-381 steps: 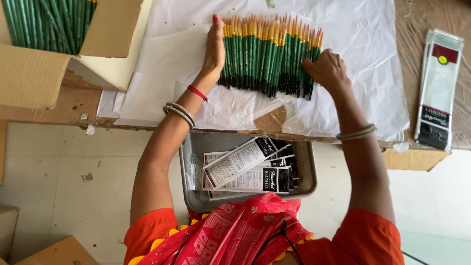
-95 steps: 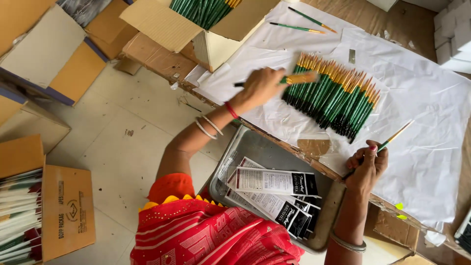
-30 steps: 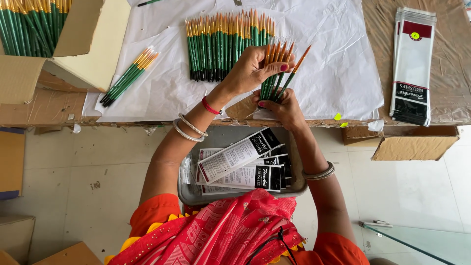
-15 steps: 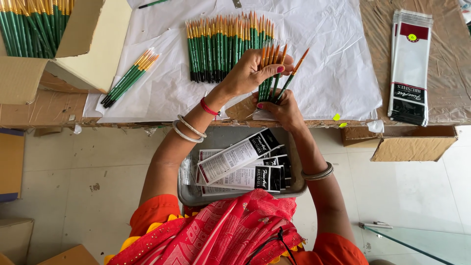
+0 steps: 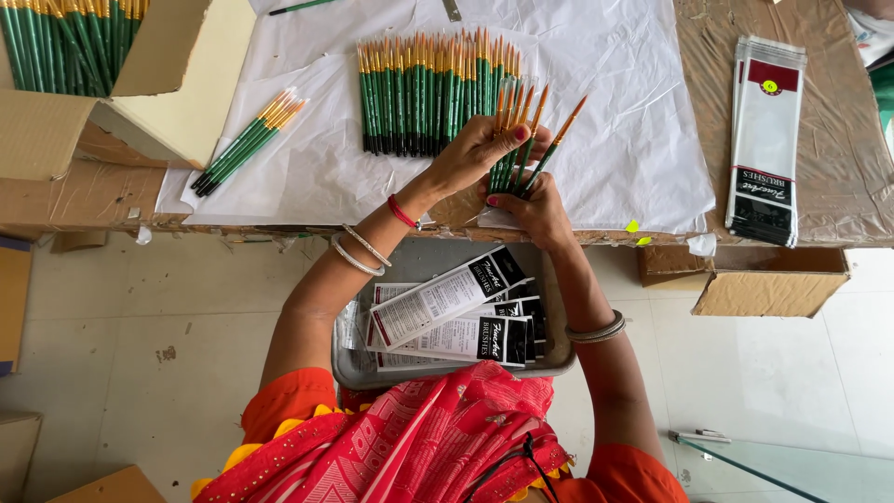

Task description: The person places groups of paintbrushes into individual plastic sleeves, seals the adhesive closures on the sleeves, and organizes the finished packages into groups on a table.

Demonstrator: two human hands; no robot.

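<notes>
Over by the cardboard box [image 5: 140,84] lies a small bunch of brushes [image 5: 247,140], and a big row of brushes [image 5: 428,93] sits on the white paper [image 5: 615,112]. Both the left hand [image 5: 480,154] and right hand [image 5: 531,210] grip a fan of green brushes [image 5: 521,154] just above the table edge. If the grip goes loose, I think some could slip down into the grey tray [image 5: 447,261].

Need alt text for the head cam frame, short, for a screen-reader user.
Seen from above, a person's left hand and right hand hold a small fan of green-handled paintbrushes over white paper on a table. A larger row of brushes lies just beyond, a small bundle to the left, and a grey tray of flat packets sits on the lap.
</notes>
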